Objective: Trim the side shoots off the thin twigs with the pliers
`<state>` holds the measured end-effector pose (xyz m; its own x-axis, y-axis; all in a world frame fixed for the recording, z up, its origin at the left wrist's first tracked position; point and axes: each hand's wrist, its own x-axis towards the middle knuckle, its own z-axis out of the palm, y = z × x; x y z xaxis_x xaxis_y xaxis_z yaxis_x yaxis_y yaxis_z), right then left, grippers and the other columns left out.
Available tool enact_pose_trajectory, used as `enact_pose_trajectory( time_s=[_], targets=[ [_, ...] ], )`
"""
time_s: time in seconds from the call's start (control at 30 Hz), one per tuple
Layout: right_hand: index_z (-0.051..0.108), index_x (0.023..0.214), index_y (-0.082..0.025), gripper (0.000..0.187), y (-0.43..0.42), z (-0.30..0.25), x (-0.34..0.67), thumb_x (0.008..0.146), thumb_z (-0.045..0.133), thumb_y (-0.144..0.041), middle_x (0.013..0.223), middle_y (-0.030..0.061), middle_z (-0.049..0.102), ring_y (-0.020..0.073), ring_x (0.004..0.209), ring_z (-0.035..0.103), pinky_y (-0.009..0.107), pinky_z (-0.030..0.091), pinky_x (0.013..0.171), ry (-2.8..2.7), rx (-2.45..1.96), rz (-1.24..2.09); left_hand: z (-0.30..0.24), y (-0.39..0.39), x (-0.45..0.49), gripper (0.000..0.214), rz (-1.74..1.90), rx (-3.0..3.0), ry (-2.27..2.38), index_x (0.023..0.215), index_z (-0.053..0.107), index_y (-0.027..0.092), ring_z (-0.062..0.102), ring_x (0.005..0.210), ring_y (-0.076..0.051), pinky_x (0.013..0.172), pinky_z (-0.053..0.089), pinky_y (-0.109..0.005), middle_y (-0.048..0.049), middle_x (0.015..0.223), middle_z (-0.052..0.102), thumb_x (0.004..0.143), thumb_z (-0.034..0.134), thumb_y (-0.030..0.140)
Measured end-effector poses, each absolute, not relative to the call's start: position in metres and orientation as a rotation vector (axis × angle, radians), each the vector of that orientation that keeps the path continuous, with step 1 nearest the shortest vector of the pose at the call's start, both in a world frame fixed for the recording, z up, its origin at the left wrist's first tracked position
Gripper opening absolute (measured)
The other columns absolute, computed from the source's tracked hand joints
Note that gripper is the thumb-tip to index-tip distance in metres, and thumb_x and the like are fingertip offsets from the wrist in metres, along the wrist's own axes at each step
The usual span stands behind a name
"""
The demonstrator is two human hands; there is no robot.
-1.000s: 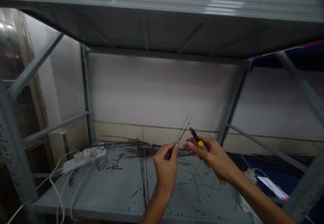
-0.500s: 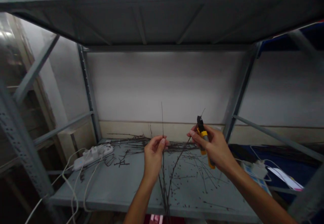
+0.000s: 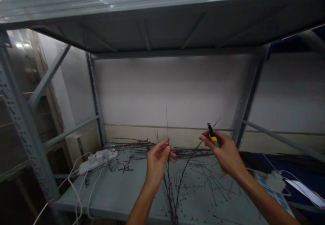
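Work apparently partway

Grey shelf (image 3: pixel 106 191) carries a loose, uncontained twig pile (image 3: pixel 189 152) at the back; presumably much remains unhandled. Right hand (image 3: pixel 224 150): grip pinching a leaning twig (image 3: pixel 186 165) and holding yellow-black pliers (image 3: pixel 213 139). Left hand (image 3: pixel 156 157): grip loosely around an upright twig (image 3: pixel 167 120); firm pinch cannot be told. Dark bits (image 3: pixel 185 186) scattered on shelf; some clipping probably done.

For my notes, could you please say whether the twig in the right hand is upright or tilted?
Tilted: the twig leans rightward, rising from lower middle to the right hand.
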<state>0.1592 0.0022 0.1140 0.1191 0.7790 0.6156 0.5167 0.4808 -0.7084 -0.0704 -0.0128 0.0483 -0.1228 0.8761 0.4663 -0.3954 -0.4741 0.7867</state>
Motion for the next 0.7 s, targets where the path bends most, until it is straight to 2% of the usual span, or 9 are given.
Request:
enact_pose_trajectory(
  time_s=[0.13,0.27,0.33,0.4,0.47,0.6,0.7],
  targets=[
    [0.068,0.089,-0.019,0.042,0.008,0.108,0.167,0.076,0.068,-0.059,0.083,0.0074,0.072,0.0269,0.079,0.067,0.037,0.050,0.076,-1.501,-1.197,0.255,0.045,-0.012,-0.068,0.035,1.706,1.184,0.628,0.108,0.073,0.012,0.075,0.079,-0.024,0.074,0.060,-0.037,-0.0134,0.095,0.077,0.083,0.077,0.035],
    [0.069,0.093,-0.020,0.042,0.007,0.105,0.174,0.079,0.065,-0.059,0.090,0.0088,0.074,0.0291,0.089,0.068,0.039,0.050,0.082,-1.487,-1.220,0.247,0.036,-0.011,-0.068,0.049,1.667,1.215,0.582,0.125,0.065,0.016,0.076,0.094,-0.027,0.093,0.055,-0.041,-0.0133,0.101,0.079,0.081,0.080,0.030],
    [0.070,0.099,-0.021,0.043,0.003,0.104,0.176,0.082,0.062,-0.060,0.101,0.0099,0.075,0.0311,0.099,0.068,0.041,0.049,0.090,-1.469,-1.250,0.207,0.030,-0.009,-0.068,0.041,1.674,1.233,0.593,0.120,0.067,0.016,0.075,0.099,-0.027,0.098,0.052,-0.042,-0.0140,0.102,0.079,0.083,0.078,0.030],
    [0.069,0.107,-0.023,0.045,-0.005,0.103,0.176,0.086,0.058,-0.061,0.109,0.0096,0.074,0.0319,0.106,0.066,0.043,0.046,0.095,-1.467,-1.294,0.143,0.025,-0.007,-0.067,0.027,1.687,1.231,0.641,0.105,0.071,0.016,0.075,0.097,-0.027,0.095,0.054,-0.041,-0.0151,0.105,0.079,0.085,0.076,0.034],
    [0.068,0.107,-0.025,0.043,-0.015,0.103,0.174,0.089,0.054,-0.061,0.108,0.0083,0.073,0.0311,0.105,0.066,0.043,0.046,0.094,-1.520,-1.314,0.105,0.019,-0.004,-0.065,0.026,1.696,1.208,0.704,0.095,0.074,0.015,0.075,0.091,-0.027,0.084,0.058,-0.039,-0.0152,0.105,0.078,0.083,0.076,0.038],
    [0.061,0.098,-0.024,0.035,-0.033,0.104,0.160,0.096,0.047,-0.056,0.089,0.0047,0.069,0.0247,0.083,0.066,0.036,0.049,0.076,-1.754,-1.246,0.123,0.011,-0.002,-0.058,0.030,1.727,1.152,0.779,0.096,0.078,0.014,0.073,0.085,-0.024,0.076,0.059,-0.035,-0.0119,0.093,0.077,0.081,0.077,0.040],
    [0.056,0.097,-0.023,0.021,-0.036,0.101,0.148,0.099,0.046,-0.042,0.089,0.0044,0.065,0.0230,0.081,0.062,0.035,0.048,0.074,-1.976,-1.172,0.071,0.013,-0.008,-0.054,0.030,1.703,1.103,0.732,0.100,0.076,0.013,0.067,0.070,-0.017,0.059,0.053,-0.025,-0.0078,0.083,0.073,0.086,0.073,0.040]
  ],
)
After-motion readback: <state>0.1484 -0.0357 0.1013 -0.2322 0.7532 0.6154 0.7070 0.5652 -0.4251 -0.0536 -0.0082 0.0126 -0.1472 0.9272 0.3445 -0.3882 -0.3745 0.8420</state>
